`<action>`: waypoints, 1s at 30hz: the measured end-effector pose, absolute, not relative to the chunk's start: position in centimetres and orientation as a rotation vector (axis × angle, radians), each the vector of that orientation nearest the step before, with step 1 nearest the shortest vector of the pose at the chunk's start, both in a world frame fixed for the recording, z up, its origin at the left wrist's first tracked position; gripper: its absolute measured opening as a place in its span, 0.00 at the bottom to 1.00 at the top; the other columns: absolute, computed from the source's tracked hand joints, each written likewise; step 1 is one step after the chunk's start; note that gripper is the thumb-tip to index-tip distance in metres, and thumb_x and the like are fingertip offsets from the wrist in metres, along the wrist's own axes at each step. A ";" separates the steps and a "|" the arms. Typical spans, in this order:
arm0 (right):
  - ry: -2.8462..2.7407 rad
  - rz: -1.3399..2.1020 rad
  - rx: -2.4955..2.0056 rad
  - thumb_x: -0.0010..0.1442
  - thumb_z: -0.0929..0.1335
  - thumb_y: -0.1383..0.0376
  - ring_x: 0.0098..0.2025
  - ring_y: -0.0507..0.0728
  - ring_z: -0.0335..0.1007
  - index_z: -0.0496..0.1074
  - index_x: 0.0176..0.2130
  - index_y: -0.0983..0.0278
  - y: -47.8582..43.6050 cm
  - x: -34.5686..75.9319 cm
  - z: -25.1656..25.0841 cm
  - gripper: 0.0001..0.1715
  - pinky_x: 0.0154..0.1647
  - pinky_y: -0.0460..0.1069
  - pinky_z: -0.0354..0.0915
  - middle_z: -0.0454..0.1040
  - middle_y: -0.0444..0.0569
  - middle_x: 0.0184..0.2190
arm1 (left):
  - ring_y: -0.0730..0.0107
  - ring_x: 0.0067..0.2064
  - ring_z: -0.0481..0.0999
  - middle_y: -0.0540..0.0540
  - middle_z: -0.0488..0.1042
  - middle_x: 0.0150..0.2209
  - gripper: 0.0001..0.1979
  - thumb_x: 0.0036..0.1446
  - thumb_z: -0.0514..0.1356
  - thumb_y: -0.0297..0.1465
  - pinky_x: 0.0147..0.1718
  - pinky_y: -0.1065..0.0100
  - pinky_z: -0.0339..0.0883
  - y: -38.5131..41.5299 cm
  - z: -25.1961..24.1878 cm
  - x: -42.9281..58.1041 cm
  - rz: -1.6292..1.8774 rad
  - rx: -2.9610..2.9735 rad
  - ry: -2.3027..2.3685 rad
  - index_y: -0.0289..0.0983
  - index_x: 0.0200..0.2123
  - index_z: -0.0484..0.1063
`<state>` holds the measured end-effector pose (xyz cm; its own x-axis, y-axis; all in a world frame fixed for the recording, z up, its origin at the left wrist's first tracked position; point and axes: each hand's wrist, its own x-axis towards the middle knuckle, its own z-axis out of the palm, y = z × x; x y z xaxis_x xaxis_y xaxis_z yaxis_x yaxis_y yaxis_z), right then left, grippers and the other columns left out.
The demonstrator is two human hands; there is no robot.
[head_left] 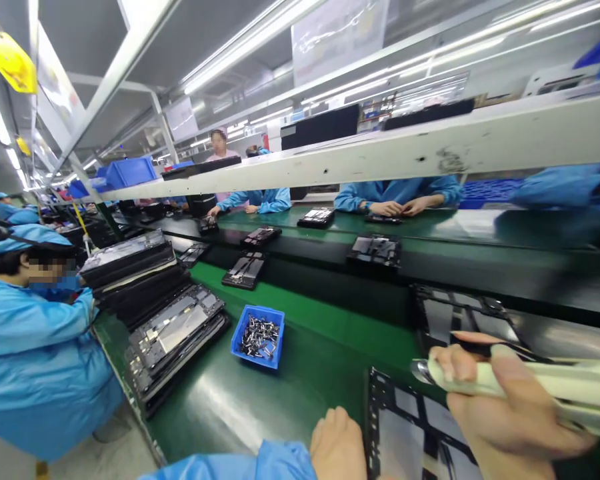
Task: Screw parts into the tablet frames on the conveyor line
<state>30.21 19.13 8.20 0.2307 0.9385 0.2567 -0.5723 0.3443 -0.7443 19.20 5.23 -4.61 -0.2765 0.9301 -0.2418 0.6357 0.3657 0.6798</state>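
While a pale padded tool (530, 380) is gripped in the right hand (513, 413), its metal tip (423, 371) is held over the upper edge of a black frame with silver panels (420, 427). The right hand is clenched, with the handle wrapped by the fingers and pressed by the thumb. A dark strip is seen behind those fingers, but what it belongs to cannot be told. The tool's long axis is laid almost level across the lower right of the view, with the tip pointed left and slightly upward. Whether the tip touches the frame cannot be told.

The frame is laid flat on a green conveyor belt (240, 413), with its lower part cut off by the edge of the view. Its left edge is approached by the left hand (337, 443), which is curled just beside it; whether anything is held there cannot be told. A blue sleeve (230, 463) is seen below.

Better control would probably be gained by keeping the tip low and the frame steadied by the left hand.

A second frame (460, 320) is placed just beyond, and a blue bin (240, 333) of small metal parts (259, 337) stands on the belt to the left. Stacked frames (175, 333) are piled further left, beside a co-worker in a blue smock (35, 353).
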 end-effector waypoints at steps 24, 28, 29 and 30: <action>-0.773 0.849 -0.916 0.50 0.81 0.49 0.14 0.51 0.61 0.77 0.33 0.64 7.9 45.1 4.5 0.24 0.17 0.48 0.61 0.65 0.39 0.13 | 0.51 0.61 0.76 0.34 0.77 0.57 0.22 0.65 0.65 0.43 0.62 0.49 0.69 34.4 4.8 16.0 0.550 1.597 2.224 0.32 0.53 0.76; -0.729 0.840 -0.948 0.47 0.81 0.48 0.14 0.50 0.60 0.73 0.28 0.62 7.6 45.3 4.4 0.25 0.17 0.48 0.60 0.64 0.39 0.12 | 0.37 0.62 0.75 0.23 0.77 0.55 0.27 0.57 0.70 0.47 0.58 0.52 0.71 35.9 2.2 21.6 0.393 1.577 2.162 0.27 0.46 0.78; -0.718 0.837 -0.951 0.47 0.81 0.48 0.14 0.50 0.59 0.70 0.26 0.62 7.6 45.4 4.3 0.26 0.17 0.48 0.60 0.64 0.39 0.12 | 0.35 0.63 0.74 0.22 0.77 0.55 0.26 0.56 0.71 0.46 0.57 0.52 0.72 36.2 1.9 22.3 0.377 1.576 2.161 0.28 0.46 0.78; -0.709 0.836 -0.954 0.47 0.81 0.49 0.14 0.49 0.59 0.68 0.24 0.61 7.5 45.5 4.2 0.26 0.17 0.47 0.59 0.64 0.39 0.13 | 0.35 0.62 0.75 0.23 0.78 0.54 0.25 0.55 0.71 0.44 0.55 0.52 0.73 36.4 1.8 22.8 0.375 1.572 2.159 0.28 0.46 0.78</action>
<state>45.49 7.54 4.16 0.4973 0.8543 0.1511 -0.2888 0.3273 -0.8997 22.76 36.43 1.83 -0.2561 0.9478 -0.1901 0.8280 0.3166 0.4629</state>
